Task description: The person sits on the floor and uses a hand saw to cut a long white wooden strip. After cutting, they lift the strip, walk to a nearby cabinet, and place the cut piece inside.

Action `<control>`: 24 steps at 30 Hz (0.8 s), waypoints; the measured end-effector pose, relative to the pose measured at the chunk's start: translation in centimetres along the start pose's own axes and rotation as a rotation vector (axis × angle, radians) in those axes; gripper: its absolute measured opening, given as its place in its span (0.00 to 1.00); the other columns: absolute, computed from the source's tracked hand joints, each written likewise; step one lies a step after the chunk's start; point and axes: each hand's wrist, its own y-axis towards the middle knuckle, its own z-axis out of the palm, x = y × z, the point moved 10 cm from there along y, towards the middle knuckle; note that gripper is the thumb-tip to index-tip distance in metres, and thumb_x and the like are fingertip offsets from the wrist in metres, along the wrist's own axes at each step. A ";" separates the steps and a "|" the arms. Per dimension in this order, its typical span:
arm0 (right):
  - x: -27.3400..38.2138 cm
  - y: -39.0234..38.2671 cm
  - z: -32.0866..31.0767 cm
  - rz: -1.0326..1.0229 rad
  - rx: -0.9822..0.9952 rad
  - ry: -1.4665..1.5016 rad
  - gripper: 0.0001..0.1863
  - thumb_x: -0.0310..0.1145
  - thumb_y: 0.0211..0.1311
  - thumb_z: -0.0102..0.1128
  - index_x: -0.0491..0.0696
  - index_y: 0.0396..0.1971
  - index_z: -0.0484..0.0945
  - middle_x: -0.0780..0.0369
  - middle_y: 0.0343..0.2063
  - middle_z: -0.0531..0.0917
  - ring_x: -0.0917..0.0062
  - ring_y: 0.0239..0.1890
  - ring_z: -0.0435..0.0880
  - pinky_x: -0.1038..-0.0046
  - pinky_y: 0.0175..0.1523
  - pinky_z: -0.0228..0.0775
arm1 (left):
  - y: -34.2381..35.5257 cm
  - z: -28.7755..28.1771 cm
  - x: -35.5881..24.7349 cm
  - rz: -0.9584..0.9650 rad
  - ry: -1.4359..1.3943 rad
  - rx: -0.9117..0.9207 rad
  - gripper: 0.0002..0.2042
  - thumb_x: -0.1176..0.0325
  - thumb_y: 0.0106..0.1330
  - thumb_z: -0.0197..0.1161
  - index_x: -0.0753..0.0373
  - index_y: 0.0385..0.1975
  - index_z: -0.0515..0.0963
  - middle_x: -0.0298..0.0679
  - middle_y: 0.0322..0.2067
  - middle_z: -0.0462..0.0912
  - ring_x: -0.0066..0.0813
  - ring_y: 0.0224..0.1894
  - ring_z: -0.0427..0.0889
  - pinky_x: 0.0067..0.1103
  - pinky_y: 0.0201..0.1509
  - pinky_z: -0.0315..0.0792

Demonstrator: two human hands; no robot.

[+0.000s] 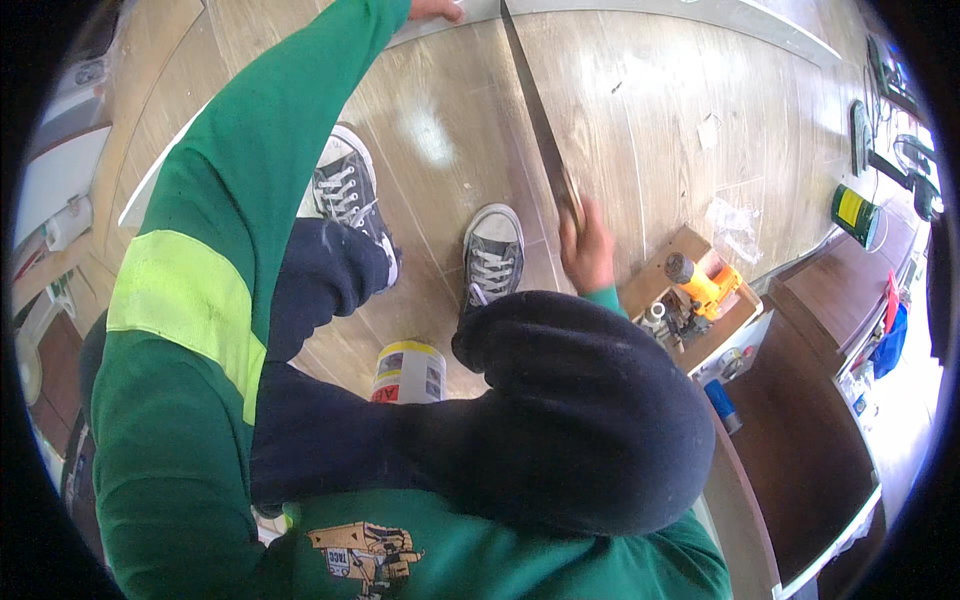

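Observation:
My right hand is closed round the handle of a long handsaw. Its blade slants up to a long pale strip of board at the top of the view. My left hand, partly cut off by the top edge, rests on that strip with fingers extended. Below the blade are my two sneakers and a white-and-yellow can between my legs.
A wooden box at the right holds an orange power tool. Beyond are a green bucket, plastic scraps and an open dark cabinet. Boards and clutter line the left.

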 end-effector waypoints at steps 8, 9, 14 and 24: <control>0.6 0.1 0.4 -0.008 0.024 -0.096 0.19 0.35 0.73 0.63 0.47 0.60 0.76 0.42 0.43 0.85 0.42 0.45 0.86 0.52 0.46 0.80 | -0.4 1.3 0.1 -0.012 0.012 0.014 0.29 0.43 0.42 0.80 0.57 0.40 0.91 0.50 0.38 0.91 0.50 0.43 0.90 0.42 0.50 0.82; -0.6 -3.0 -0.7 -0.027 -0.035 -0.067 0.20 0.33 0.73 0.64 0.47 0.61 0.76 0.43 0.44 0.87 0.46 0.47 0.88 0.55 0.50 0.80 | 0.1 0.6 0.7 -0.031 0.017 0.011 0.29 0.43 0.42 0.80 0.57 0.41 0.91 0.50 0.38 0.91 0.50 0.43 0.90 0.42 0.50 0.82; -4.2 -9.2 -2.4 0.228 0.034 -0.049 0.20 0.32 0.73 0.64 0.48 0.62 0.77 0.45 0.45 0.88 0.50 0.49 0.89 0.57 0.53 0.80 | 0.1 1.1 1.3 -0.025 0.046 -0.052 0.29 0.44 0.43 0.79 0.58 0.41 0.90 0.51 0.38 0.91 0.52 0.43 0.89 0.42 0.50 0.81; -1.8 -3.7 0.4 0.014 0.029 -0.054 0.21 0.33 0.71 0.64 0.48 0.62 0.76 0.43 0.45 0.86 0.45 0.47 0.87 0.54 0.50 0.80 | -0.3 1.2 1.2 -0.011 0.047 0.009 0.29 0.43 0.50 0.77 0.51 0.51 0.87 0.41 0.43 0.91 0.46 0.48 0.89 0.41 0.54 0.81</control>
